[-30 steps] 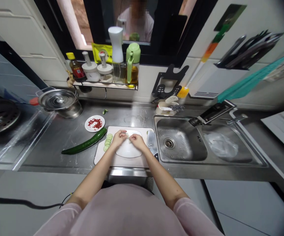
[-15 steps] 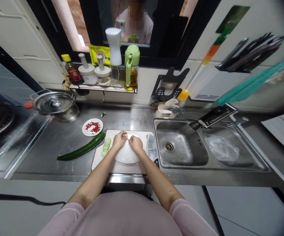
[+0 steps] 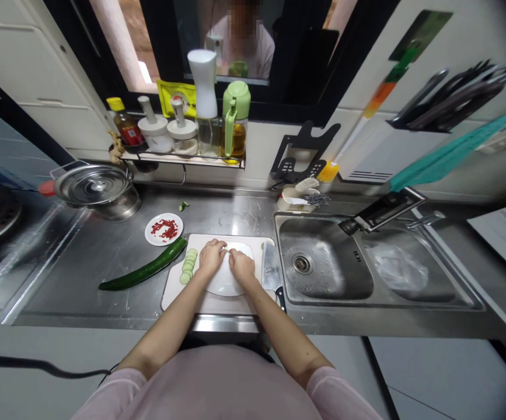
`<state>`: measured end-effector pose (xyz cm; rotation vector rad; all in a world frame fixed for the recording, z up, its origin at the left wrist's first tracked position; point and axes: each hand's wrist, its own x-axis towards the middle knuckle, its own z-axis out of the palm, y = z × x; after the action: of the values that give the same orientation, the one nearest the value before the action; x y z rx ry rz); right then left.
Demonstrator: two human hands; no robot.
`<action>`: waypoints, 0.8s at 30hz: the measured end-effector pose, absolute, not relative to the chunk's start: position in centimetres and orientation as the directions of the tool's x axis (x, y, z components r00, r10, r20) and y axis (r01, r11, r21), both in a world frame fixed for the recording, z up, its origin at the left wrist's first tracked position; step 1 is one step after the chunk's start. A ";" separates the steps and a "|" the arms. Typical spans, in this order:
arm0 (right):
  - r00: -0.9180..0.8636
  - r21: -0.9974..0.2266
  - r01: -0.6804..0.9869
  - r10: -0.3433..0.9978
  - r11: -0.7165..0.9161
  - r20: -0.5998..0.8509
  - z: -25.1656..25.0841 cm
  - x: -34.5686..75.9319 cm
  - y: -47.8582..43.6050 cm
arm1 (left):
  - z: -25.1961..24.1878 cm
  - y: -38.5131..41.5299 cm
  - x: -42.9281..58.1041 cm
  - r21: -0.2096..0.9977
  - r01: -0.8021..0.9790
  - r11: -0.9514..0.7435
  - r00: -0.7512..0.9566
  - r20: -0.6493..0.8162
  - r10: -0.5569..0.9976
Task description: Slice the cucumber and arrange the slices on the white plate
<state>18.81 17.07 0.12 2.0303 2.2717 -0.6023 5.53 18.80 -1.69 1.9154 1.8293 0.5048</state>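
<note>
Above a white plate (image 3: 226, 286), my left hand (image 3: 212, 256) and my right hand (image 3: 241, 267) meet with fingertips pinched together. Between them is a small pale green piece, apparently a cucumber slice (image 3: 227, 248), mostly hidden by the fingers. The plate rests on a white cutting board (image 3: 178, 300). A row of overlapping cucumber slices (image 3: 188, 265) lies on the board, left of my left hand. To the right of my right hand lies a cleaver (image 3: 271, 265) with a black handle, partly on the board's edge.
A long cucumber (image 3: 143, 274) lies left of the board, below a small plate (image 3: 148, 238) of chopped red bits. Cucumber scraps (image 3: 183, 206) sit behind. A lidded steel pot (image 3: 117, 207) stands at left, a double sink (image 3: 327, 294) at right. Bottles fill a wall rack (image 3: 182, 156).
Both hands stay together over the plate, fingers closing slightly more around the small piece. The view has shifted a little, showing more of the cleaver and its handle.
</note>
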 end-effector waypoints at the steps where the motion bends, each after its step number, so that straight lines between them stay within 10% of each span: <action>1: -0.154 -0.246 0.966 0.946 0.083 -0.284 0.1 18.8 17.0 | -1.7 18.8 5.6 0.541 0.841 -0.024 0.058 -0.045 0.997; 24: -0.171 -0.196 0.973 0.946 0.119 -0.276 -0.4 18.7 17.3 | -1.8 19.3 5.7 0.547 0.836 -0.055 0.077 -0.017 0.997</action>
<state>18.74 17.28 -0.43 1.9675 2.2866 -0.5104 5.73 19.32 -1.84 1.9458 1.8108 0.5206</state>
